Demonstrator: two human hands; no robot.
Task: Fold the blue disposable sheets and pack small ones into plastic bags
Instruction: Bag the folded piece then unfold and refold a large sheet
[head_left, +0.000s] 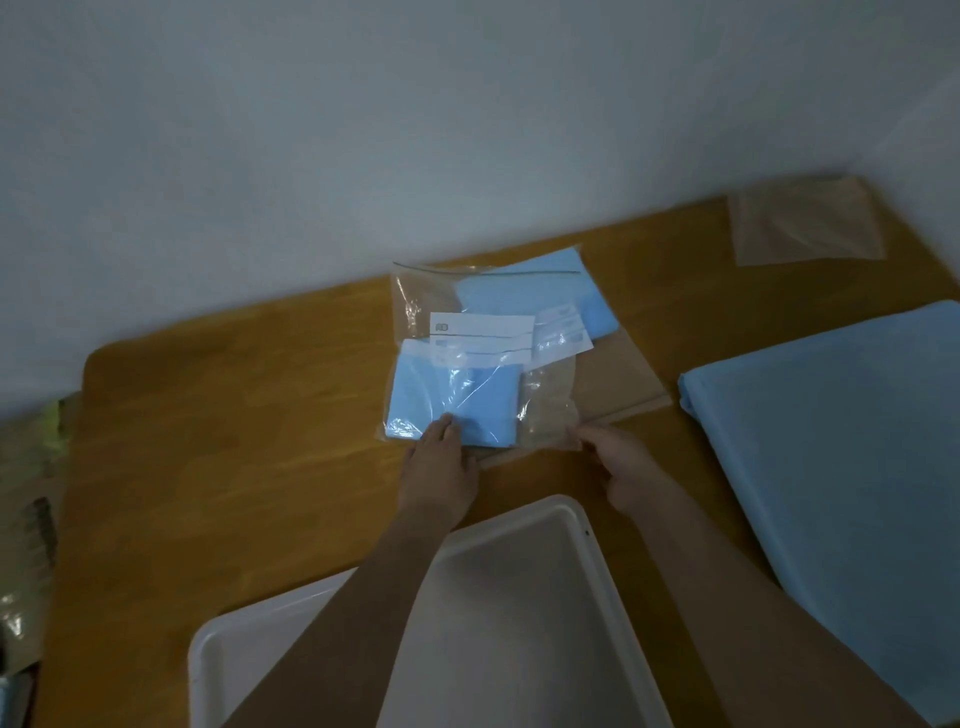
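- A bag (457, 384) with a folded blue sheet (462, 408) inside lies on the tabletop (234, 415), atop a second filled bag (540, 296).
- The near edge is pressed by the left hand (439, 467), fingers fairly straight; the right hand (621, 462) pinches the bag's near right corner.
- Light, limp, slippery film is judged best held at corners.

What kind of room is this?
Probably a small packing workspace: a wooden table against a plain wall holds clear plastic bags with folded blue sheets, a stack of large blue disposable sheets and a white plastic tray.
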